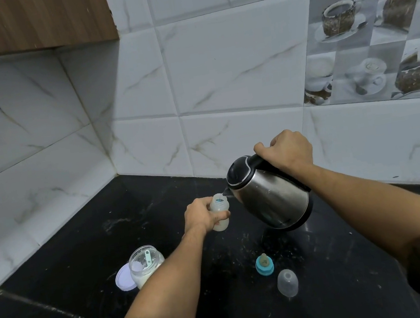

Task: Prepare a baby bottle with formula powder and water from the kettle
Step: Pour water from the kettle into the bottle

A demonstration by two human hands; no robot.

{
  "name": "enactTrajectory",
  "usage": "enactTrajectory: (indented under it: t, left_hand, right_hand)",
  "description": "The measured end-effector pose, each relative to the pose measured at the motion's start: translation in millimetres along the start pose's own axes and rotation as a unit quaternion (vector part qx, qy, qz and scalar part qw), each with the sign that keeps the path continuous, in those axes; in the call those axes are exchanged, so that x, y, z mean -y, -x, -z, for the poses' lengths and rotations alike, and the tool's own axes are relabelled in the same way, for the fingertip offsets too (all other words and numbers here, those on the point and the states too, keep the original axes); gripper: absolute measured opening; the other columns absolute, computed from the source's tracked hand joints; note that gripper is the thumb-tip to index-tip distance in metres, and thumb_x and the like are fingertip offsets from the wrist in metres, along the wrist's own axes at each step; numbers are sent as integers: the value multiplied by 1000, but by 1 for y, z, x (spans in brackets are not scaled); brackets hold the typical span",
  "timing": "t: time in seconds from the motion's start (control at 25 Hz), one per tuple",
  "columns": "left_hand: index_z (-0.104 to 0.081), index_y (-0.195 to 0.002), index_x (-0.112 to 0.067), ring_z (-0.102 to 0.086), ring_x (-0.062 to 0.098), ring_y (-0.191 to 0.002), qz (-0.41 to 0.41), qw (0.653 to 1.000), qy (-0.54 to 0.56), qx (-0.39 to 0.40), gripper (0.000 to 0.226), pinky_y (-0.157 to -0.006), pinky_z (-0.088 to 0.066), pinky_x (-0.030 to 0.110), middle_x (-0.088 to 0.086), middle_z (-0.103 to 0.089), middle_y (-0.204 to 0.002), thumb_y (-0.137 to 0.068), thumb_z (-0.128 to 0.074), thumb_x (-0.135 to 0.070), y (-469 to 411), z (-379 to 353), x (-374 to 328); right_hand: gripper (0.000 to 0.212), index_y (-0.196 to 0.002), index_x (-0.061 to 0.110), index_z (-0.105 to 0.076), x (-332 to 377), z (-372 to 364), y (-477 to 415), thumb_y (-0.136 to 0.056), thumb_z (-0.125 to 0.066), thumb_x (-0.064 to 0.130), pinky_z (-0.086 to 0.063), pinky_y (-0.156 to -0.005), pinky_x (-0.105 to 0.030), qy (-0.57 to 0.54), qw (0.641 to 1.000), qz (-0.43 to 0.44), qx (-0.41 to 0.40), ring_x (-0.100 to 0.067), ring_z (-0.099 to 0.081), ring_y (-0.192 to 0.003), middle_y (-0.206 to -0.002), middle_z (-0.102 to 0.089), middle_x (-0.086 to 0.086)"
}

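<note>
My left hand (201, 216) grips a small translucent baby bottle (219, 206), open at the top, held above the black counter. My right hand (288, 150) holds the black handle of a steel kettle (269, 196), tilted to the left with its spout at the bottle's mouth. An open glass jar of white formula powder (145, 265) with a small scoop inside stands near my left forearm. Its white lid (124, 280) lies beside it. The teal nipple ring (264, 263) and the clear bottle cap (287, 282) lie on the counter to the right.
The black counter (80, 249) meets white tiled walls at a corner behind the bottle. The kettle's black base (269, 237) sits under the tilted kettle. A wooden cabinet (25, 23) hangs at the upper left.
</note>
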State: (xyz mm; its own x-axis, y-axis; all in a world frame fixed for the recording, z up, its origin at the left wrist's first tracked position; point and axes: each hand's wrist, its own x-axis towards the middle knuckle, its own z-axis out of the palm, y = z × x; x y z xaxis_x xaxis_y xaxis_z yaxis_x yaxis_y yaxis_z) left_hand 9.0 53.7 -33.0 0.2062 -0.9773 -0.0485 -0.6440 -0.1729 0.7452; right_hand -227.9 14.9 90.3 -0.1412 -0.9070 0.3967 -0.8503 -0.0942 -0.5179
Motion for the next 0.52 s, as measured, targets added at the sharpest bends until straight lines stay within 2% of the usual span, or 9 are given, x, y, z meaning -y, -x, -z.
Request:
enactTrajectory:
  t: [0.28, 0.52]
  left_hand:
    - [-78, -114, -23, -72, 9, -95, -27, 998, 64, -11, 47, -91, -60, 36, -6, -78, -99, -71, -93, -34, -4, -14, -22]
    - [-78, -103, -26, -73, 7, -90, -44, 997, 68, 13, 36, -89, -61, 35, -9, -78, -92, -71, -93, -34, -8, -43, -36]
  right_hand:
    - [51, -47, 18, -31, -48, -1, 1, -74, -62, 48, -30, -49, -30, -120, 985, -124, -8, -23, -34, -47, -45, -30, 1]
    - [51, -49, 16, -33, -94, -1, 4, -78, -63, 45, -30, -49, -32, -148, 974, -167, -30, -23, -32, -48, -49, -30, -3]
